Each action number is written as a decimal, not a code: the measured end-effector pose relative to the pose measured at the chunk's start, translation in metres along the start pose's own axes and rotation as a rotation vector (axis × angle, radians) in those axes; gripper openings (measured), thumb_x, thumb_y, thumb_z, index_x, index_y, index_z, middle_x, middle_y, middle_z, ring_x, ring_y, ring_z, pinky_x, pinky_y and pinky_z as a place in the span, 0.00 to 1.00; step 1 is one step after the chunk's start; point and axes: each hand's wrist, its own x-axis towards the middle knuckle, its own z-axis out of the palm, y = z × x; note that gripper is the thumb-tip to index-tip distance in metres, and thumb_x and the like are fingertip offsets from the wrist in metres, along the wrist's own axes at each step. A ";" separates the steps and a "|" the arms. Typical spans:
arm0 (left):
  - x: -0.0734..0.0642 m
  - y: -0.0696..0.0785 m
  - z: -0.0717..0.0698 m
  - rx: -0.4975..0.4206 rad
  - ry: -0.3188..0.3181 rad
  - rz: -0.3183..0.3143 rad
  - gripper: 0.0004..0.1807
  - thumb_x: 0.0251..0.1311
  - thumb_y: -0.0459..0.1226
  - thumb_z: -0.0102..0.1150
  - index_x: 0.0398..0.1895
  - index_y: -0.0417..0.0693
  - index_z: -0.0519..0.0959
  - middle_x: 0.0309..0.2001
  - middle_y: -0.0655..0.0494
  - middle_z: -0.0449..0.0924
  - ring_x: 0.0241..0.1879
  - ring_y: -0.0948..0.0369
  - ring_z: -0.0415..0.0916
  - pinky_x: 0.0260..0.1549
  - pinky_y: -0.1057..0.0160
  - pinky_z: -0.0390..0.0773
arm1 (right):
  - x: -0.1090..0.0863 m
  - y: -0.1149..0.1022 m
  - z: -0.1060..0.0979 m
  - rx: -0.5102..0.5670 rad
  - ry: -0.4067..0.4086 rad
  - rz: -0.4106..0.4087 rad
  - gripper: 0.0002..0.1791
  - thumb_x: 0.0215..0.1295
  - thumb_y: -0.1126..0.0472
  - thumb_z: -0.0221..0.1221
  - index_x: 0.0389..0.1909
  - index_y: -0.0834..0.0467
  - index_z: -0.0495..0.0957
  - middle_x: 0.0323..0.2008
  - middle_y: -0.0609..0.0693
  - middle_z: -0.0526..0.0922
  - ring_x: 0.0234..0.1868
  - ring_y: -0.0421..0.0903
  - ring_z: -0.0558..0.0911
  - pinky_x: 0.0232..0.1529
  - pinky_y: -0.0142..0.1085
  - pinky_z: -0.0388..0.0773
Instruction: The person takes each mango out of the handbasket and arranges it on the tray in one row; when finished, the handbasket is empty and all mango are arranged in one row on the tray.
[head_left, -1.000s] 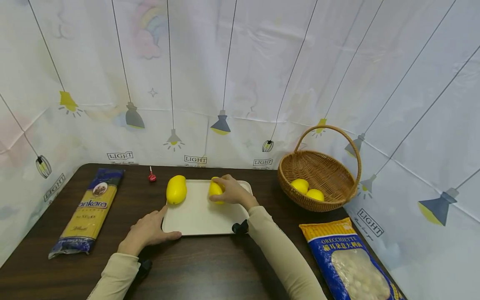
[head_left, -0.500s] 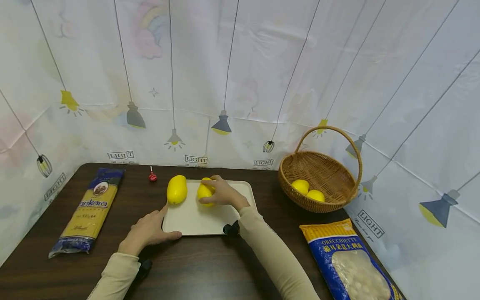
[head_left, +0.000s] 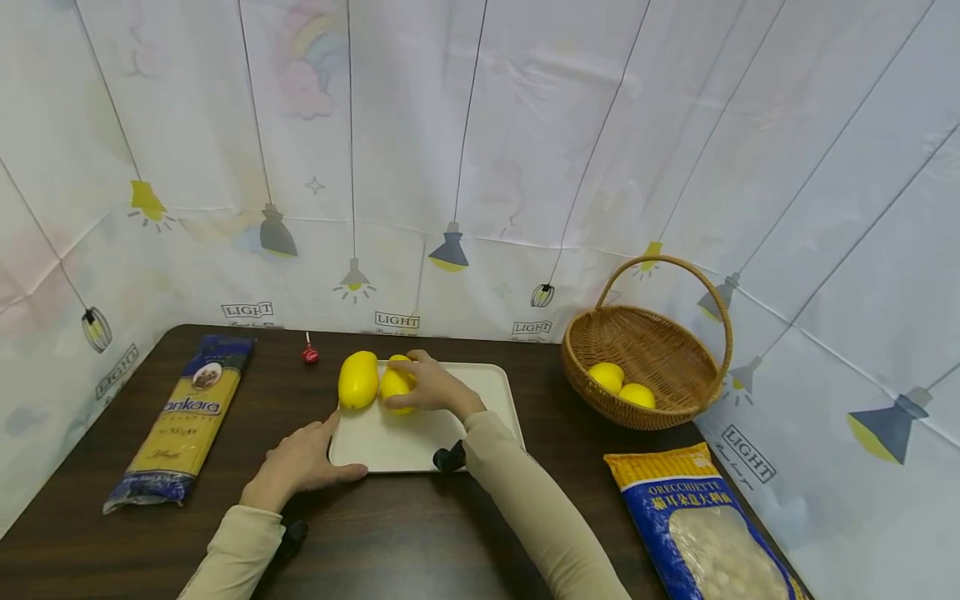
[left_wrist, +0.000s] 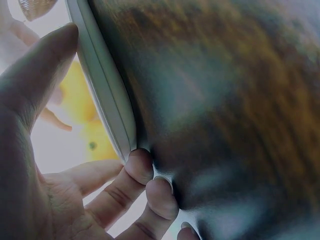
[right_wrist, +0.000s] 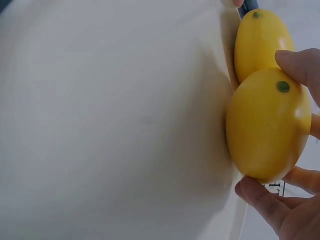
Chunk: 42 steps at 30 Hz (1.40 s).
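Note:
My right hand (head_left: pixel 433 387) grips a yellow mango (head_left: pixel 395 385) over the left part of a white tray (head_left: pixel 427 439). In the right wrist view, thumb and fingers hold opposite ends of this mango (right_wrist: pixel 267 130), which has a small green stem spot. A second yellow mango (head_left: pixel 358 383) lies at the tray's left edge, right beside the held one. My left hand (head_left: pixel 294 468) rests with spread thumb and fingers around the tray's near left corner. In the left wrist view, its thumb (left_wrist: pixel 47 62) and fingertips are at the tray's rim (left_wrist: pixel 107 95).
A wicker basket (head_left: pixel 667 354) with two yellow fruits (head_left: pixel 622 385) stands at the back right. On the dark table lie a spaghetti pack (head_left: pixel 187 417) to the left, an orecchiette bag (head_left: pixel 701 517) to the right and a red lollipop (head_left: pixel 310 355) at the back.
My right hand has moved left across the tray with the mango, bringing it beside the other mango. The left hand has kept its place at the tray's corner.

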 end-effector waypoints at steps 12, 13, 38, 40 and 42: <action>0.000 0.000 0.000 0.003 -0.005 0.000 0.63 0.47 0.71 0.65 0.79 0.44 0.55 0.66 0.32 0.71 0.58 0.33 0.74 0.47 0.23 0.70 | 0.003 -0.003 -0.001 -0.015 -0.026 0.029 0.43 0.61 0.37 0.66 0.75 0.44 0.64 0.78 0.57 0.57 0.76 0.56 0.64 0.74 0.51 0.64; 0.001 0.000 -0.001 0.005 -0.005 0.000 0.63 0.47 0.71 0.65 0.79 0.44 0.55 0.66 0.32 0.71 0.58 0.33 0.74 0.47 0.23 0.71 | 0.003 -0.003 -0.001 -0.013 -0.025 0.028 0.43 0.61 0.37 0.66 0.75 0.44 0.64 0.78 0.57 0.57 0.76 0.56 0.64 0.74 0.52 0.65; -0.001 0.002 0.001 0.014 0.006 0.018 0.64 0.46 0.71 0.65 0.79 0.42 0.55 0.67 0.32 0.70 0.60 0.31 0.72 0.46 0.24 0.71 | -0.061 0.060 -0.052 -0.028 0.126 0.147 0.44 0.63 0.30 0.58 0.76 0.44 0.62 0.76 0.55 0.62 0.75 0.59 0.66 0.70 0.59 0.68; -0.002 0.002 0.000 0.015 0.005 0.017 0.64 0.46 0.71 0.65 0.79 0.42 0.55 0.67 0.32 0.70 0.59 0.31 0.73 0.47 0.24 0.71 | -0.069 0.065 -0.060 -0.034 0.145 0.152 0.44 0.63 0.30 0.58 0.76 0.44 0.62 0.76 0.55 0.63 0.75 0.58 0.66 0.70 0.59 0.68; -0.002 0.002 -0.001 0.014 0.002 0.015 0.64 0.47 0.71 0.65 0.79 0.42 0.55 0.67 0.32 0.70 0.59 0.31 0.73 0.47 0.25 0.71 | -0.077 0.069 -0.068 -0.036 0.160 0.148 0.43 0.64 0.31 0.58 0.76 0.45 0.62 0.76 0.55 0.63 0.75 0.59 0.66 0.70 0.59 0.67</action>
